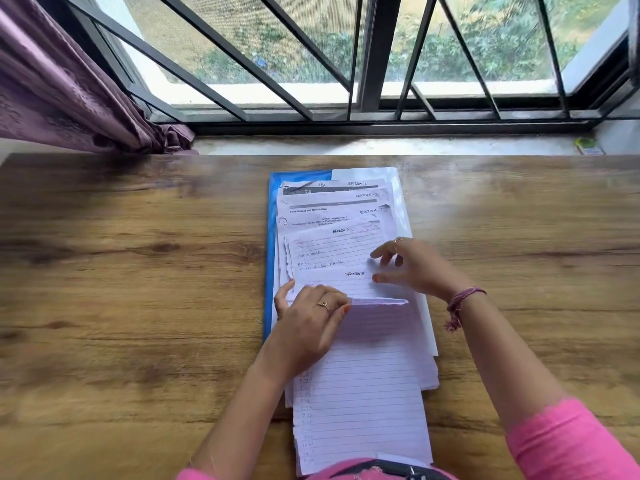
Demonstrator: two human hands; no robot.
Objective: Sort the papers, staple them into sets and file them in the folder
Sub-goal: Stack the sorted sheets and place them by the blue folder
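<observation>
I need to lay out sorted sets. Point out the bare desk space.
The brown wooden desk is bare left of the blue plastic folder, out to the purple curtain. It is also bare right of the fanned white papers. The middle is crowded: both hands are on the papers.

bright daylight comes through the window ahead, leaving pale glare on the table and papers. shadows are soft. wide-angle bending curves the edges, and the table's sides smear with blur; handwriting stays partly unreadable.
</observation>
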